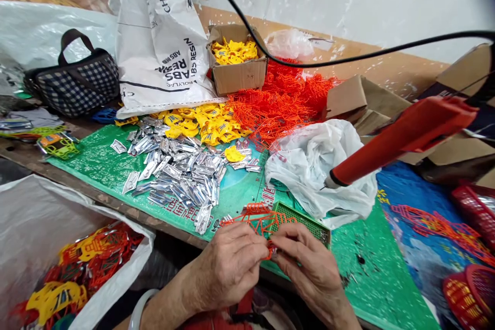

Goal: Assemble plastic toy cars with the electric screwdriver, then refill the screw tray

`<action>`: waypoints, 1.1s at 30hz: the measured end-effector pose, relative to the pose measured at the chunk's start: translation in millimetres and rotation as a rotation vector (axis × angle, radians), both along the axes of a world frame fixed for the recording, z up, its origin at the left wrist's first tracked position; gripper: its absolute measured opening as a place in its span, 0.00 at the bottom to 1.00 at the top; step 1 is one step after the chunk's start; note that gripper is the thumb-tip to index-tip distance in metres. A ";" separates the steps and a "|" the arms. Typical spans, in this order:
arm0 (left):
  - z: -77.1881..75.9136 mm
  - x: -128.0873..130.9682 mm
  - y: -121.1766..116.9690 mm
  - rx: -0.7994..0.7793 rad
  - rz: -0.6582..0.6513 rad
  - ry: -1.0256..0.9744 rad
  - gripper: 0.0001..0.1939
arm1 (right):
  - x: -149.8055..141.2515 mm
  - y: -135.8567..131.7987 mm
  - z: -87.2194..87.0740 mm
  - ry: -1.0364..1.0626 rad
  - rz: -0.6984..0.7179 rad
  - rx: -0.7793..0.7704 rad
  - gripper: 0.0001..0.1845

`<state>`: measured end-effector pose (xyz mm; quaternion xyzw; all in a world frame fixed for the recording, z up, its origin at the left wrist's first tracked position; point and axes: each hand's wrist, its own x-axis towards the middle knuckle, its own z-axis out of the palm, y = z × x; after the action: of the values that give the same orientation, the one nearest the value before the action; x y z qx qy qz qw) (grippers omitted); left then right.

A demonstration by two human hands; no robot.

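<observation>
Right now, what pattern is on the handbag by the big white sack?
Dark and white checks, clearest in the head view.

Your left hand (232, 263) and right hand (305, 263) pinch an orange plastic frame (259, 217) at the desk's (371, 268) near edge. Green tray (305, 223) just beyond. Silver pieces (185, 170) heaped ahead, yellow parts (216, 122) behind them; red-orange frames (278, 103) piled right of these. Red-sleeved tool (398, 139) hangs tilted, right.

L hand (232, 260) & R hand (309, 268) held close tog. at bottom ctr of frame, fingers bent, thumbs & fingertips pinched inward.
</observation>
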<state>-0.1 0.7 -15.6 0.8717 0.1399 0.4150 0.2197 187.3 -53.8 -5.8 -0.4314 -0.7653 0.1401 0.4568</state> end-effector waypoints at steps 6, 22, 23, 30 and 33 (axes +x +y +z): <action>1.6 -3.3 1.5 0.038 0.138 0.066 0.17 | -0.3 1.7 -8.3 -0.068 -0.051 0.041 0.12; 9.0 -11.5 7.5 0.023 0.120 0.168 0.07 | 4.6 -4.0 -18.4 0.139 -0.113 0.018 0.09; 8.3 -11.1 7.4 0.029 0.116 0.174 0.06 | 5.6 -4.5 -19.6 0.135 -0.113 0.008 0.09; 5.3 -9.1 7.5 0.085 0.132 0.176 0.01 | 5.6 -4.8 -19.5 0.093 -0.143 -0.004 0.07; 6.3 -8.3 7.4 0.101 0.137 0.180 0.01 | 1.9 -3.6 -19.3 0.096 -0.153 0.000 0.06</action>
<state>-8.5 8.2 -9.3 0.9039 0.1972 0.3555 0.1332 189.2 -57.3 -25.1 -0.4813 -0.7074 0.1251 0.5023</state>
